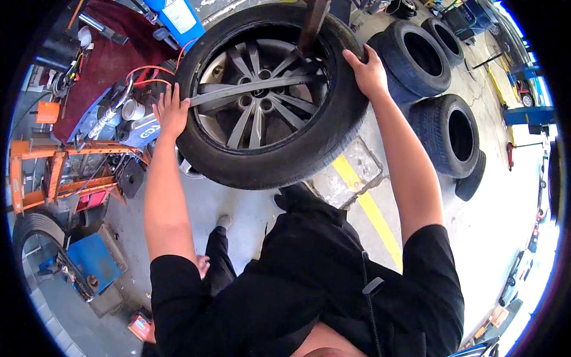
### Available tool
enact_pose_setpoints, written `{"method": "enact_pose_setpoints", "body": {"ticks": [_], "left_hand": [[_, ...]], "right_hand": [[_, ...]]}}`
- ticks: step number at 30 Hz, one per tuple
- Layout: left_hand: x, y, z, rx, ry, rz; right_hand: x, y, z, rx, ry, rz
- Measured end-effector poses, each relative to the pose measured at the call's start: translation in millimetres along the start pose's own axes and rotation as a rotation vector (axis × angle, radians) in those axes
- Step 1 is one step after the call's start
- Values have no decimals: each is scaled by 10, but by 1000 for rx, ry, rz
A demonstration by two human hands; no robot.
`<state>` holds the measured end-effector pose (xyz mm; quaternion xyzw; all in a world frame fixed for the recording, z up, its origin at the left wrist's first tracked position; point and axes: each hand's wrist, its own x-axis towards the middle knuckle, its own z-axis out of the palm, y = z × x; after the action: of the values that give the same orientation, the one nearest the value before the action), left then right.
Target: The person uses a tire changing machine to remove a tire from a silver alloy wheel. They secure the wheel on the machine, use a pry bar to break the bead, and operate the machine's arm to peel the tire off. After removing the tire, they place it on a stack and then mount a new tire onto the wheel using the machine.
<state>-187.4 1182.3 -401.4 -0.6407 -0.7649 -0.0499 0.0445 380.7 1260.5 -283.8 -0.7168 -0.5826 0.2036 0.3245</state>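
Concrete workshop floor, pale grey, crossed on the right by a painted yellow stripe. Above it, near the top middle of the view, a black tire around a spoked grey rim, open face turned up toward the head, axis pointing roughly that way. Across spokes and hub, a flat grey bar, long axis left to right, right end slightly farther off, left end over the sidewall beside the left hand. That hand open, fingers spread along the tire's left side, thumb close by the bar; contact with it impossible to tell. Right hand on the tire's right edge, thumb and forefinger parted, other fingers hidden; grip or mere rest not to be told. At the far right of the rim, a metal post. Off left, a white cup, contents unclear, and an orange frame with something red low inside. Nearer, a blue tray-like box bearing a small round brown piece. Off right, loose tires.
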Motion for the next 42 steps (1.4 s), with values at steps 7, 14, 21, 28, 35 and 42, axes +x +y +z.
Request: {"method": "enact_pose_setpoints", "body": {"ticks": [7, 14, 21, 28, 35, 42], "left_hand": [[380, 93, -94, 18, -33, 66], [698, -12, -47, 17, 41, 180], [872, 30, -124, -105, 138, 233], [586, 646, -518, -303, 94, -92], [581, 1143, -570, -472, -313, -60], [699, 1399, 5, -1676, -959, -596]], "right_hand": [[-382, 15, 1, 5, 79, 31], [-752, -207, 27, -54, 109, -117], [-1158, -530, -34, -387, 58, -417], [-1427, -1009, -77, -460, -329, -620], [-1612, -1327, 156, -557, -581, -710], [-1917, -1735, 434, -668, -548, -616]]}}
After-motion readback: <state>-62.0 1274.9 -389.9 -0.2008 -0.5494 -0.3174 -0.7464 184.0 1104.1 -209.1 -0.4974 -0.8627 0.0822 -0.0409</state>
